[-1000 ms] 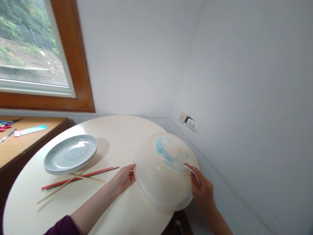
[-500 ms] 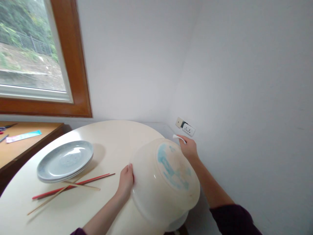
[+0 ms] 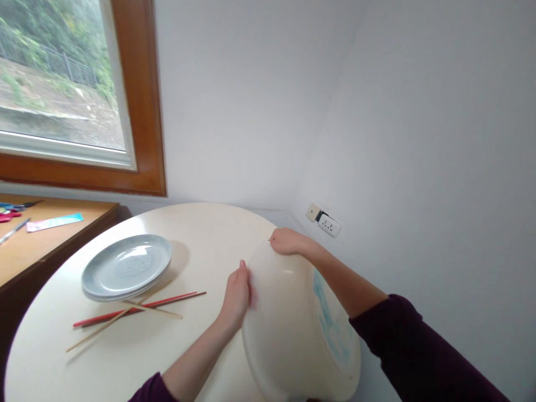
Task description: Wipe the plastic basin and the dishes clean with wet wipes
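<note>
A large white plastic basin [image 3: 285, 324] is tipped on its side at the right of the round table, its opening facing left and away from me. Blue marks show on its underside. My left hand [image 3: 237, 293] grips the near left rim, thumb up. At the upper rim is my right hand [image 3: 288, 241], fingers curled over the edge. Its fingertips and whatever may be in them are hidden behind the rim. The inside of the basin cannot be seen.
The round white table [image 3: 213, 229] bears stacked plates [image 3: 134, 262] and crossed chopsticks [image 3: 142, 308], red and wooden. At left, a wooden desk [image 3: 46, 240] holds a blue and pink packet [image 3: 54, 222]. A wall socket [image 3: 329, 224] is beyond the basin.
The basin has turned, its underside swinging to the right. My right hand has come onto the upper rim; the small white thing seen in it earlier is out of sight.
</note>
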`<state>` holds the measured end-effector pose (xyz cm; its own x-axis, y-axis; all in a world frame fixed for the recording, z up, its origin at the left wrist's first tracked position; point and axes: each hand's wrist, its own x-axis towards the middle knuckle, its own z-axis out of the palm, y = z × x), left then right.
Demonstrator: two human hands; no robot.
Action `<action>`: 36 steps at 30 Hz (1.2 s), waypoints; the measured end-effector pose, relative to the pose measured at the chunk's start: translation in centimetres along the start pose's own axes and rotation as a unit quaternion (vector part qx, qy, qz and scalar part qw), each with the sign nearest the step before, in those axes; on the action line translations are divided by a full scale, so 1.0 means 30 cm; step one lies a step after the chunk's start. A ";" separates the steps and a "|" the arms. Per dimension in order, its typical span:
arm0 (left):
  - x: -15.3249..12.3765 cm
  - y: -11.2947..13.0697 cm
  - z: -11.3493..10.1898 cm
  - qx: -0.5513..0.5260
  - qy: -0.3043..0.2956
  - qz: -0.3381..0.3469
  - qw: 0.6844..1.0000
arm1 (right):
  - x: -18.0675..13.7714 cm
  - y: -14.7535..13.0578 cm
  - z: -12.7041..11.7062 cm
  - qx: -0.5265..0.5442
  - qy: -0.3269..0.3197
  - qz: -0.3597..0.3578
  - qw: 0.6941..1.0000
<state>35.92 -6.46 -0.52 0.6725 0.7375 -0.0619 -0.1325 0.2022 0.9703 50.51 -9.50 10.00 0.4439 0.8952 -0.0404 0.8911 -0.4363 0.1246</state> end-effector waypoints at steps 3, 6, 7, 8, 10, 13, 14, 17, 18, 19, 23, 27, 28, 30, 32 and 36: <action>0.000 0.010 0.003 -0.002 -0.021 -0.030 0.999 | -0.086 -0.071 -0.017 -0.036 -0.026 -0.030 0.999; 0.007 0.004 0.007 -0.040 -0.041 -0.056 0.997 | -0.179 -0.133 -0.015 -0.056 -0.025 -0.068 0.996; 0.013 0.001 0.010 -0.052 -0.041 -0.058 0.996 | -0.210 -0.154 -0.007 -0.061 -0.023 -0.094 0.993; 0.021 -0.002 0.014 -0.061 -0.037 -0.057 0.996 | -0.240 -0.176 0.007 -0.066 -0.015 -0.124 0.990; 0.039 -0.008 0.018 -0.075 -0.021 -0.051 0.996 | -0.301 -0.219 0.051 -0.072 0.019 -0.190 0.979; 0.058 -0.007 0.013 -0.084 -0.003 -0.038 0.996 | -0.386 -0.264 0.143 -0.065 0.091 -0.261 0.959; 0.059 -0.003 0.008 -0.084 0.003 -0.031 0.996 | -0.411 -0.269 0.171 -0.063 0.104 -0.285 0.951; 0.046 0.022 -0.007 -0.067 0.020 -0.003 0.998 | -0.471 -0.261 0.216 -0.024 0.102 -0.333 0.937; 0.039 0.034 -0.011 -0.059 0.024 0.007 0.998 | -0.486 -0.254 0.211 0.013 0.087 -0.340 0.936; 0.032 0.047 -0.013 -0.051 0.027 0.016 0.998 | -0.498 -0.247 0.197 0.070 0.068 -0.336 0.937; 0.018 0.091 -0.021 -0.050 0.020 0.040 0.998 | -0.518 -0.231 0.073 0.456 -0.017 -0.115 0.882; 0.021 0.104 -0.037 -0.074 -0.001 0.082 0.994 | -0.508 -0.225 -0.032 0.749 -0.066 0.074 0.655; 0.020 0.105 -0.041 -0.076 -0.004 0.093 0.993 | -0.505 -0.223 -0.048 0.780 -0.070 0.080 0.616; 0.012 0.110 -0.048 -0.072 -0.006 0.107 0.992 | -0.502 -0.219 -0.073 0.800 -0.075 0.075 0.591; -0.004 0.120 -0.050 -0.052 -0.006 0.113 0.992 | -0.496 -0.209 -0.104 0.766 -0.046 0.059 0.638; -0.049 0.157 -0.040 0.017 0.011 0.137 0.990 | -0.452 -0.169 -0.180 0.479 0.207 -0.069 0.850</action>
<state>33.43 -5.81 3.86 0.5984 0.7758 0.2002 -0.2834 -0.0288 0.9586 39.48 -18.94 15.27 0.4350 0.8124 0.3883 0.6877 -0.0213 -0.7257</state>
